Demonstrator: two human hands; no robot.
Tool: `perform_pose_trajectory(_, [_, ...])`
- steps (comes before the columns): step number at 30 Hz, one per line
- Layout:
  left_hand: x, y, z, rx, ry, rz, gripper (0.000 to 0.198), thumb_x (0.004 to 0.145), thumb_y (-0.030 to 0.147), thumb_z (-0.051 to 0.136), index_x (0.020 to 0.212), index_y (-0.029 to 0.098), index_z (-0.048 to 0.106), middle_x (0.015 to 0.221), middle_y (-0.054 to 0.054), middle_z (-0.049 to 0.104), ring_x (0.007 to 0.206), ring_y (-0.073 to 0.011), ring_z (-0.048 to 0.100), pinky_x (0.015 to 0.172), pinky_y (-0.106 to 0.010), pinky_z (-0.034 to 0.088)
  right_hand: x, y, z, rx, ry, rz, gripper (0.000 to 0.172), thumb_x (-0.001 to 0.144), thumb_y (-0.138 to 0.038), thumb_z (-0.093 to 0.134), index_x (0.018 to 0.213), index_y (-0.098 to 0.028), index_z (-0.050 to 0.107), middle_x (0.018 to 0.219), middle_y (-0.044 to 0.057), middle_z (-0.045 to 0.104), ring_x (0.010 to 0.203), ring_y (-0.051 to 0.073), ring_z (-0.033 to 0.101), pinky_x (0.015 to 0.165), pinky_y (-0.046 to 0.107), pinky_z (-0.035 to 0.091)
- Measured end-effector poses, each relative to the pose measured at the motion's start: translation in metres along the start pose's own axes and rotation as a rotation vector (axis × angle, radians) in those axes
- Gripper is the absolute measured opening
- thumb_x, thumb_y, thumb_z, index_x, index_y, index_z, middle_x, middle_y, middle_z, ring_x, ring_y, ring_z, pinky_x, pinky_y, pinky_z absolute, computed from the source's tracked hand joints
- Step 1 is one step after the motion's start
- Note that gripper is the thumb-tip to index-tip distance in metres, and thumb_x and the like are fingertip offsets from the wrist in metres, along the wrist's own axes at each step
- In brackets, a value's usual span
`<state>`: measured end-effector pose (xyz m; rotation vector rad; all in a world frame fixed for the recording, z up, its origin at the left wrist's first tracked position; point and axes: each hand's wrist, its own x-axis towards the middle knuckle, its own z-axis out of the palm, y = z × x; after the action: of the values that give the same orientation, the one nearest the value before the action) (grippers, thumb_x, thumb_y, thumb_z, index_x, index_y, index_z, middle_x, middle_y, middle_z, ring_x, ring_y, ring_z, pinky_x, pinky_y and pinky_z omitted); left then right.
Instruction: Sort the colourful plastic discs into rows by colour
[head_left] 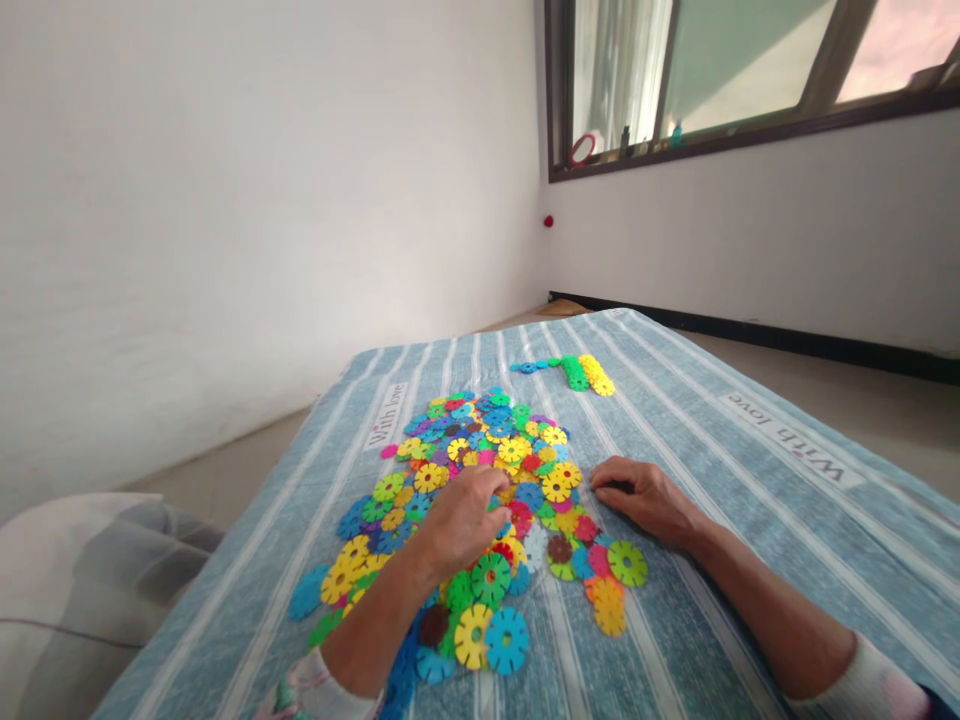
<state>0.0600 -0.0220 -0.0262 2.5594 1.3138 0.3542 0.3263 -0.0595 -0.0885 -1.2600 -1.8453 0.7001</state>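
Observation:
A loose heap of flower-shaped plastic discs (512, 449) in yellow, green, blue, red and other colours spreads over a striped tablecloth. My left hand (466, 512) reaches into the middle of it, thumb and forefinger bent and apart, the tips by the discs. Its other fingers are tucked out of sight. Just right of the heap, my right hand (646, 492) rests low over the cloth, fingers curled in toward the thumb; whatever they may hold is hidden. Nearest to it are a lime green disc (627, 563) and an orange-yellow disc (608, 607).
Behind the heap lie a green row of discs (575, 373), a yellow row (596, 375) and a short chain of blue discs (529, 368). The blue striped tablecloth (750, 500) covers the table. A white wall (262, 200) stands to the left, a window (742, 70) at back right.

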Motion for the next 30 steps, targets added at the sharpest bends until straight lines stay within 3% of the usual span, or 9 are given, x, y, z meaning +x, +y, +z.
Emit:
perform_pose_trajectory(7, [-0.037,0.000,-0.008,0.041,0.017,0.027,0.010,0.072,0.017,0.060,0.081,0.021,0.063,0.086,-0.003,0.066,0.089,-0.0206,0.061,0.079,-0.031,0.047,-0.001,0.000,0.000,0.016,0.009,0.000,0.015,0.081,-0.020,0.055,0.083,-0.019,0.070,0.090,0.004,0.070,0.086,0.018,0.063,0.081,0.032,0.048])
perform_pose_trajectory(13, [-0.066,-0.010,0.006,0.019,0.174,0.097,0.018,0.074,0.017,0.063,0.091,0.021,0.067,0.105,-0.008,0.069,0.103,-0.0228,0.062,0.091,-0.035,0.050,-0.001,0.000,0.000,-0.005,0.012,-0.007,0.015,0.081,-0.020,0.055,0.082,-0.019,0.070,0.089,0.004,0.070,0.087,0.018,0.063,0.081,0.032,0.048])
perform_pose_trajectory(19, [-0.070,-0.015,0.027,0.096,0.223,0.144,0.026,0.073,0.025,0.070,0.099,0.021,0.068,0.127,-0.013,0.061,0.123,-0.0339,0.051,0.102,-0.052,0.043,0.000,0.000,0.000,-0.021,0.022,0.011,0.015,0.081,-0.020,0.055,0.082,-0.019,0.070,0.089,0.004,0.070,0.086,0.018,0.064,0.080,0.031,0.048])
perform_pose_trajectory(30, [-0.069,-0.018,0.041,-0.033,0.306,0.172,0.028,0.068,0.015,0.068,0.095,0.023,0.066,0.118,-0.009,0.067,0.117,-0.0294,0.056,0.101,-0.049,0.046,0.000,-0.003,0.003,-0.057,0.042,0.003,0.014,0.081,-0.021,0.055,0.081,-0.019,0.069,0.088,0.004,0.069,0.085,0.018,0.064,0.080,0.031,0.048])
